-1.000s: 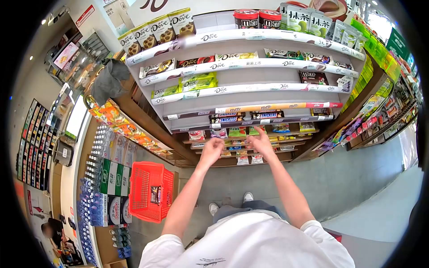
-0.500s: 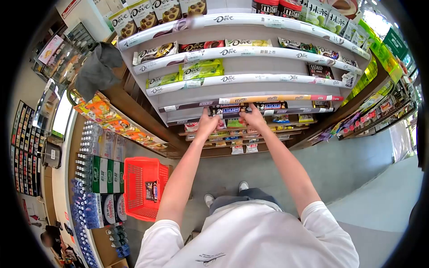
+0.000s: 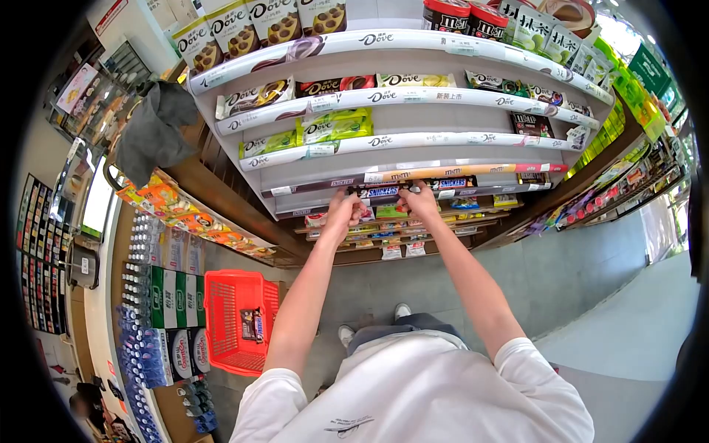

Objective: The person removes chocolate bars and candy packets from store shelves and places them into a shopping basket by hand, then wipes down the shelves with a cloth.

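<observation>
Dark Snickers bars (image 3: 379,193) lie on a low shelf in front of me, behind and around its price strip. My left hand (image 3: 344,211) is closed at their left end, fingers curled. At the right end my right hand (image 3: 419,201) pinches with thumb and forefinger. Both hands partly hide the wrappers, so how many bars are between them cannot be made out. More Snickers bars (image 3: 452,183) sit just right of my right hand. On the floor to my left stands a red shopping basket (image 3: 212,325) with a few chocolate packs (image 3: 252,325) inside.
Curved shelves with Dove strips (image 3: 384,98) rise above my hands, holding chocolate bars and green packs (image 3: 334,127). Lower racks (image 3: 384,240) carry small snack bags. Stacked drink bottles (image 3: 140,295) stand left beyond the basket. Grey floor (image 3: 487,258) lies around my shoes.
Both hands have drawn slightly lower, and the thumbs have come down from the upper shelf strip to the Snickers bars. The view has shifted a little; the basket contents look the same.
</observation>
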{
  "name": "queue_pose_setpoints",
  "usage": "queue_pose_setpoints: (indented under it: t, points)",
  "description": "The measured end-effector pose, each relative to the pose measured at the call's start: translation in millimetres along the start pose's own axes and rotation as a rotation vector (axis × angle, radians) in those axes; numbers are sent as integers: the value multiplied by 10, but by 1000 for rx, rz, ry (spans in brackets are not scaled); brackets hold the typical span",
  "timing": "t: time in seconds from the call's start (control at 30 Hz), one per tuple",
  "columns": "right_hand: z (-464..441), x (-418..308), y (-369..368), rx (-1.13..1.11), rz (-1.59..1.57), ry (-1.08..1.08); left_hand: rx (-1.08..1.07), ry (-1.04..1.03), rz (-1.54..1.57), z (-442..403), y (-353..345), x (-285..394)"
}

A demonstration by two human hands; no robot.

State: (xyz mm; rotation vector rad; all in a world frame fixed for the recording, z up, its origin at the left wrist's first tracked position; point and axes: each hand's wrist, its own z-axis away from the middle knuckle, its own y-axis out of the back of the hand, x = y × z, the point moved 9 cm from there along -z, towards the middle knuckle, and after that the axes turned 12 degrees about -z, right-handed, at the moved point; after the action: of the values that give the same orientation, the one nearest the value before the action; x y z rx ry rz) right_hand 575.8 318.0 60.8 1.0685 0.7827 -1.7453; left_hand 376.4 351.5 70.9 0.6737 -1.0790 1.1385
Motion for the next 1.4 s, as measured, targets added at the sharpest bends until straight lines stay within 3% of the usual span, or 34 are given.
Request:
queue_pose_setpoints:
  t: [0.07,0.37,0.53,0.6,0.83,1.1,1.4]
  points:
    - [17,0,-21,-24,5,39,-61,25,150,-12,-36,-55]
    - [197,-148,-91,-45,70,143,-160,-23,306,84,-78,-13]
    - [456,-225,-73,-33,25,189,-130,-41,288,341,-96,26]
    - [585,-284,-50,-26,118,345,-103,-62,250,476,-90,38]
    - [959,34,-56,-41,236,337,-22,-70,173,900,9,-232]
    - [1294,546,-688,-219,339,257,233,-47,172,1758,593,-746]
    - [2280,1420,-2405,-691,597,170,727,56,351,3448,1684,-1795]
